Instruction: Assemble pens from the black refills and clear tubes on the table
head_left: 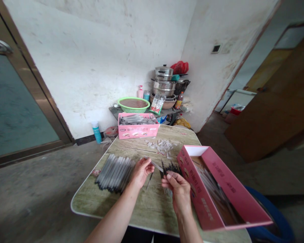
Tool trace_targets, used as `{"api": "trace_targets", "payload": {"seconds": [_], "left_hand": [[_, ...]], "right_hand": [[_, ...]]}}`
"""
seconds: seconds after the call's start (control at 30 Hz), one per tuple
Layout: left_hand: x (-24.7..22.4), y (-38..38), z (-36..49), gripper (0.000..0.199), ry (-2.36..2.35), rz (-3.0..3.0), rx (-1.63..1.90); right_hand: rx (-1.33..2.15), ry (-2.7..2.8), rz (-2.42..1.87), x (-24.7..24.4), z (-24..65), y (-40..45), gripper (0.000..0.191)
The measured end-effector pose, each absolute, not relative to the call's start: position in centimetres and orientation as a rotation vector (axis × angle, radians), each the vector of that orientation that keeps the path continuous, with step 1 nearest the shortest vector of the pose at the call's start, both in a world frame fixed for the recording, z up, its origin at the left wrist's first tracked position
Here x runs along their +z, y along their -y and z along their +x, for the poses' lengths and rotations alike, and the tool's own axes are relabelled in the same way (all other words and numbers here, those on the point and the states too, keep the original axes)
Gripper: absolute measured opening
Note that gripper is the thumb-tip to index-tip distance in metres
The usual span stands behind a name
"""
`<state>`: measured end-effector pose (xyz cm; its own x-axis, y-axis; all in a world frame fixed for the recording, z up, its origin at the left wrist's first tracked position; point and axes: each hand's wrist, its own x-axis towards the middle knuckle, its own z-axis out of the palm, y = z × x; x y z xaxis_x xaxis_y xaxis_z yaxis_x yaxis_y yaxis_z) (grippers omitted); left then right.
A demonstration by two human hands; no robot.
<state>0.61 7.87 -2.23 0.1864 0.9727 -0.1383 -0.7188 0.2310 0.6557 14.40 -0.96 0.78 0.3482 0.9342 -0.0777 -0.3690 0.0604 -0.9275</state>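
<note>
My left hand is closed, with the thumb and fingers pinching one end of a translucent pen barrel. My right hand grips the barrel's other end, near its darker tip. Just left of my left hand lies a neat row of clear pens with black ends towards me. Beyond my right hand, a bunch of thin black-tipped pen parts is partly hidden by the fingers. One thin dark stick lies between my hands. Past them, small whitish pieces are scattered.
A long pink box with slim clear tubes inside stands at the right table edge. At the back sits another pink box full of pens. Behind the wood-patterned table are a green basin and stacked pots.
</note>
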Motion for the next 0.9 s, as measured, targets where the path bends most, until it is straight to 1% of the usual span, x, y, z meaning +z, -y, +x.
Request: {"api": "trace_targets", "payload": {"seconds": [0.7, 0.9], "left_hand": [[-2.08, -7.6, 0.79, 0.03, -0.638, 0.607, 1.265], [-2.09, -7.51, 0.87, 0.033, -0.642, 0.633, 1.287]], "right_hand": [[1.062, 0.657, -1.078, 0.43, 13.84, 0.37, 0.031], [1.021, 0.696, -1.093, 0.33, 13.96, 0.29, 0.028]]}}
